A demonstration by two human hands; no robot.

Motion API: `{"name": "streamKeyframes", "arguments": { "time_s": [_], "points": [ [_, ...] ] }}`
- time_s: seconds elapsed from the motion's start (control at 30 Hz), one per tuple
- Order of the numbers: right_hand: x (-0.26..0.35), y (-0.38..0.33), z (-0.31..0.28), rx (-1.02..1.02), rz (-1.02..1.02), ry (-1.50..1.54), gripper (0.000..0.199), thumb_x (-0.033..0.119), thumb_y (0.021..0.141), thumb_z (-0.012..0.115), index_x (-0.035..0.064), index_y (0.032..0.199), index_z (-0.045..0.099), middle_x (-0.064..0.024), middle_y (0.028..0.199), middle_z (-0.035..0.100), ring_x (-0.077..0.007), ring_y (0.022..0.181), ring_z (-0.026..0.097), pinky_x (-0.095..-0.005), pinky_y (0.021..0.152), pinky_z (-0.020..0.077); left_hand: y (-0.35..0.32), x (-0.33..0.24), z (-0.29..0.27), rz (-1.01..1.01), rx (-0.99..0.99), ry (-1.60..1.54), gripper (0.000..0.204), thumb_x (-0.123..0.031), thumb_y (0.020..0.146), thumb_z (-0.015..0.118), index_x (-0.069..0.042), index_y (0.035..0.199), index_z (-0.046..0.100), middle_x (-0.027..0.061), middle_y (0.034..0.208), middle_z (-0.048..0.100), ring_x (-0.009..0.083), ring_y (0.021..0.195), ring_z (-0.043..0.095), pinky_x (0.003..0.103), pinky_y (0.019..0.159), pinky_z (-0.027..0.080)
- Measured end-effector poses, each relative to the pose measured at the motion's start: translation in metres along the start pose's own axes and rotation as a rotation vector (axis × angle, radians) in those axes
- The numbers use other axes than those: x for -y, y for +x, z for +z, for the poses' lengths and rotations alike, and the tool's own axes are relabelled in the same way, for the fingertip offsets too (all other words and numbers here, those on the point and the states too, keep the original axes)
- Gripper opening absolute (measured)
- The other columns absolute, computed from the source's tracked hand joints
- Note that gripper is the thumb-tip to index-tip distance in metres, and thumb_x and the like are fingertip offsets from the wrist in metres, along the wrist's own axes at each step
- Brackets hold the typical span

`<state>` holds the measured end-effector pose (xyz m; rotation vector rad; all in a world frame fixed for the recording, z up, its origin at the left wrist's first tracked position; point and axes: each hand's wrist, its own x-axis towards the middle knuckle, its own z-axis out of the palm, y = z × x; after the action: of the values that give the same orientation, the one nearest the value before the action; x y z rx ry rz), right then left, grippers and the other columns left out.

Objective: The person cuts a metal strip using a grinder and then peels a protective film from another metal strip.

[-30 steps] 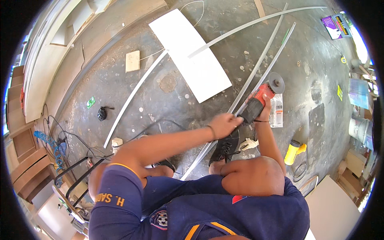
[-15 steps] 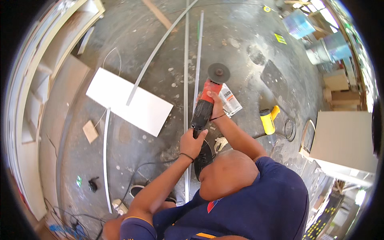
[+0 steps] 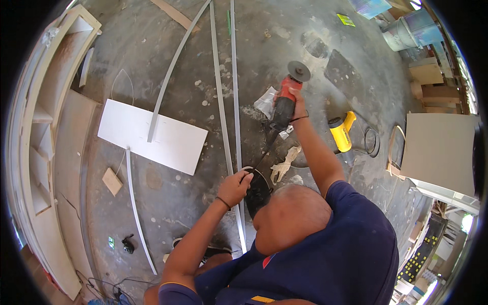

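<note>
My right hand [image 3: 299, 105] grips the front of a red and black angle grinder [image 3: 283, 116], holding it out over the floor. Its round dark disc [image 3: 299, 71] points to the far side. Lower and to the left, my left hand [image 3: 235, 188] is closed around the grinder's black power cord [image 3: 261, 157], which runs up to the tool's rear end. Just left of the grinder, two long thin grey strips [image 3: 236, 109] lie on the floor, passing beside my left hand. A crumpled clear-and-white packet [image 3: 264, 104] is partly behind the grinder, and a pale glove-like cloth [image 3: 284, 165] lies below it.
A yellow heat gun [image 3: 341, 134] with a black cord lies to the right. On the left are a white panel [image 3: 178, 142] with a curved strip [image 3: 175, 71] across it, a small wooden block [image 3: 112, 181] and a shelf unit [image 3: 46, 127]. Buckets [image 3: 398, 35] stand far right.
My left hand has gone from the grinder's rear handle to its cord. The right hand has carried the grinder rightward, off the strips. The whole view has shifted a little.
</note>
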<state>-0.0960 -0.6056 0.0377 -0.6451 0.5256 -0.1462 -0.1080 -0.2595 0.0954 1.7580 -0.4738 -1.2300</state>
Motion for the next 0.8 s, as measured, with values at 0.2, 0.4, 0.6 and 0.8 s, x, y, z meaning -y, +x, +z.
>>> {"name": "streamKeyframes", "arguments": {
  "time_s": [0.2,0.4,0.6,0.8],
  "points": [
    [-0.021,-0.011,-0.028,-0.141,-0.003,0.103,0.046,0.037,0.075,0.059,-0.004,0.095,0.052,-0.0168,0.085,0.06,-0.0281,0.073,0.062,-0.0389,0.069,0.0544,-0.007,-0.009,0.014,0.095,0.03,0.085,0.026,-0.026,0.091,0.05,-0.001,0.087,0.057,0.0122,0.063,0.056,0.0239,0.058,0.056,0.034,0.057,0.043],
    [-0.022,-0.023,-0.047,-0.2,-0.026,0.082,0.054,0.039,0.075,0.061,-0.0062,0.101,0.049,-0.0175,0.089,0.06,-0.0287,0.078,0.063,-0.04,0.072,0.0549,-0.007,-0.008,0.032,0.121,0.045,0.054,0.027,-0.026,0.09,0.05,0.0,0.089,0.056,0.0196,0.073,0.057,0.0351,0.066,0.056,0.038,0.061,0.043],
    [-0.024,-0.027,-0.02,-0.303,0.143,0.05,0.051,0.046,0.075,0.063,-0.0017,0.094,0.057,-0.016,0.086,0.064,-0.027,0.072,0.065,-0.0389,0.066,0.0547,-0.01,-0.011,0.027,0.126,0.042,0.091,0.027,-0.025,0.089,0.049,0.0,0.092,0.058,0.0239,0.079,0.06,0.0412,0.077,0.058,0.044,0.067,0.045],
    [-0.051,-0.037,-0.024,-0.554,-0.056,-0.45,0.043,0.034,0.069,0.076,0.0025,0.093,0.059,-0.0099,0.082,0.064,-0.0204,0.07,0.063,-0.0364,0.064,0.0522,-0.01,0.004,0.036,0.152,0.024,0.169,0.025,-0.026,0.089,0.05,-0.002,0.084,0.056,0.0226,0.08,0.059,0.0422,0.078,0.057,0.046,0.066,0.044]
  ]
}}
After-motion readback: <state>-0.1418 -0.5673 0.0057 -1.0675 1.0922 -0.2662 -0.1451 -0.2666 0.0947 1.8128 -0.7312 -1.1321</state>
